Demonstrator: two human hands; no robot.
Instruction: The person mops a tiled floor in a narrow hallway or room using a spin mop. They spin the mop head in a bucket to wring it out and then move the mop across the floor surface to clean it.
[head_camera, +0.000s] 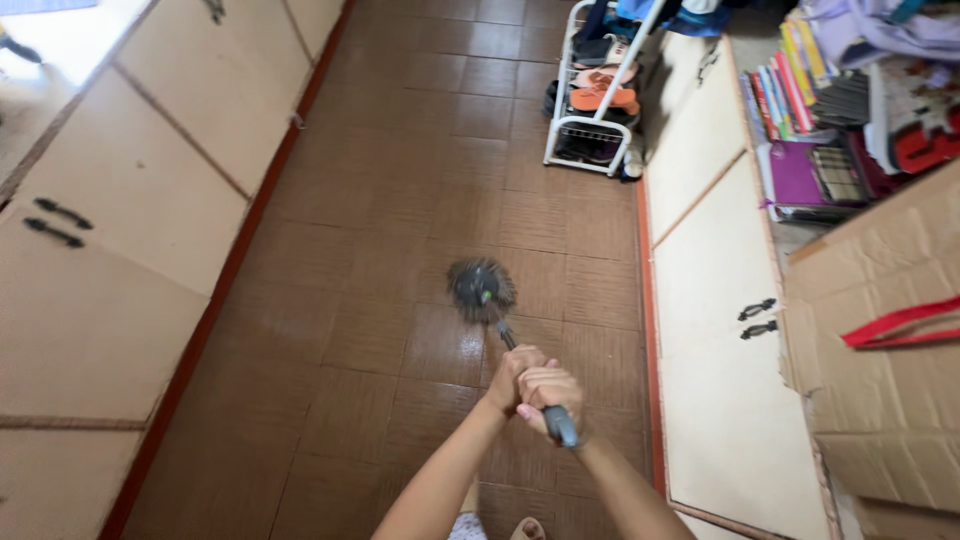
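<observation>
Both hands, left hand and right hand, clenched around grey mop handle; dark round mop head on brown tiled floor. Judged best: firm stacked grip, head kept flat.

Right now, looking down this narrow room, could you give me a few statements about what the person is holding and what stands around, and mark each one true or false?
1. Both hands grip one long handle, the left hand and the right hand close together. True.
2. The mop head at the far end of the handle is dark and round. True.
3. The floor is covered in white carpet. False: it is brown tile.
4. The white shoe rack stands empty. False: it holds footwear, an orange pair among it.
5. A cardboard box with a red strap sits at the right. True.
6. The cabinet doors along the left stand open. False: they are closed.
</observation>
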